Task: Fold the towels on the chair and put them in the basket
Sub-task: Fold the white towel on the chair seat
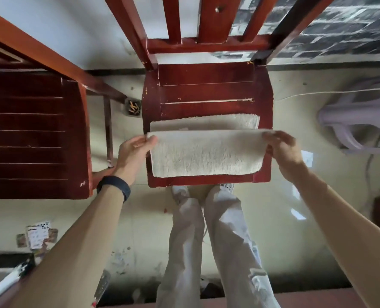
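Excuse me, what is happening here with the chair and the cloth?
A person is folding a cream terry towel on the seat of a red-brown wooden chair. The left hand and the right hand each pinch one end of its raised edge, while the rest lies on the seat. A pale plastic basket stands on the floor to the right.

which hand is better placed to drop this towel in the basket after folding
Likely the right hand: it pinches a corner of the cream terry towel, and the pale lilac plastic basket lies on that side.
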{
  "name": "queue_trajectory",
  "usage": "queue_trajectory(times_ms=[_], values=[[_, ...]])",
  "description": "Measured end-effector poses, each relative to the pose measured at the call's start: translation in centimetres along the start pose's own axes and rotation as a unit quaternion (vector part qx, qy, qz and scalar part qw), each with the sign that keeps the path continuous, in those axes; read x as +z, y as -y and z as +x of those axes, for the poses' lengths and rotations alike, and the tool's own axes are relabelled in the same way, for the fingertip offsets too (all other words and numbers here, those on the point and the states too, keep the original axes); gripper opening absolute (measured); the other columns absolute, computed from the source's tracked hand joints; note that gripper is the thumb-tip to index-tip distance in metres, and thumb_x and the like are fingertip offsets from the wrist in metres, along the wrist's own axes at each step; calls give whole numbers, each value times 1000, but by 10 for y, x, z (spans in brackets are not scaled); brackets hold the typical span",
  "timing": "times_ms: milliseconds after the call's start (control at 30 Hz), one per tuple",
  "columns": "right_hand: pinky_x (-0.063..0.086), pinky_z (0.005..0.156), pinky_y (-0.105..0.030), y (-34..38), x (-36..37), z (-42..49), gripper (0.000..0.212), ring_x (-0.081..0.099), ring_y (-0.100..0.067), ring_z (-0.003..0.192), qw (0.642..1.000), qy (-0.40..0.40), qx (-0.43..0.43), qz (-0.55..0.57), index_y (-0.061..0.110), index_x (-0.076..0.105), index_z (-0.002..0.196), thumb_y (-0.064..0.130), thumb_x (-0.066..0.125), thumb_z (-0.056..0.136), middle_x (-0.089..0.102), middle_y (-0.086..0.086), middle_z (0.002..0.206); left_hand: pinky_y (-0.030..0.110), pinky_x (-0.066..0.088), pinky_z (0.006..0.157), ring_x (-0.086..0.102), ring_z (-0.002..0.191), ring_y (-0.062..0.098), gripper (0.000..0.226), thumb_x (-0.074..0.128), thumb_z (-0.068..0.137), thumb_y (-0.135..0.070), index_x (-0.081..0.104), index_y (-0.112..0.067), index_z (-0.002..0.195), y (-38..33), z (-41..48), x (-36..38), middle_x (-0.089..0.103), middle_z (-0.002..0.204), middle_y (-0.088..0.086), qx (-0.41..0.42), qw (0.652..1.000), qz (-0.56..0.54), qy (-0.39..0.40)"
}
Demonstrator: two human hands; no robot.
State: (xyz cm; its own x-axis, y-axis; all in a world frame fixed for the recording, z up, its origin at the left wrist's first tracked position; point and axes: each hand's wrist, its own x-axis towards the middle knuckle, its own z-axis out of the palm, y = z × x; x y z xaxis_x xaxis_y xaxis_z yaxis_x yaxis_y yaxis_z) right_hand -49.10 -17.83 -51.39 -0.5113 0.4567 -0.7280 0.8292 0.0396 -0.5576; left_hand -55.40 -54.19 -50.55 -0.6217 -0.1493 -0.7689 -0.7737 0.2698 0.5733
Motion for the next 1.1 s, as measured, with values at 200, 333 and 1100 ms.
queue_trajectory(times_ms=[200,333,1100], values=[[42,47,-18,4,40,50,27,53,-5,60,990,-83,-89,-70,8,69,102,33,65,95,60,3,78,38,55,95,70,98,16,14,76,85,-35,68,-26,93,-2,53,24,73,97,-6,0,997,-9,-76],[51,62,-26,3,50,62,30,62,-16,79,987,-104,-73,-100,13,69,109,39,62,96,67,0,93,31,56,86,66,90,12,19,71,89,-37,66,-23,101,-1,59,26,68,90,-9,24,993,65,-98],[4,123,-58,-28,112,19,56,4,-22,156,784,-18,-354,-510,42,19,158,55,27,104,10,1,170,65,6,117,2,152,37,65,28,98,-63,16,-38,157,70,25,117,9,166,4,278,791,536,-102]])
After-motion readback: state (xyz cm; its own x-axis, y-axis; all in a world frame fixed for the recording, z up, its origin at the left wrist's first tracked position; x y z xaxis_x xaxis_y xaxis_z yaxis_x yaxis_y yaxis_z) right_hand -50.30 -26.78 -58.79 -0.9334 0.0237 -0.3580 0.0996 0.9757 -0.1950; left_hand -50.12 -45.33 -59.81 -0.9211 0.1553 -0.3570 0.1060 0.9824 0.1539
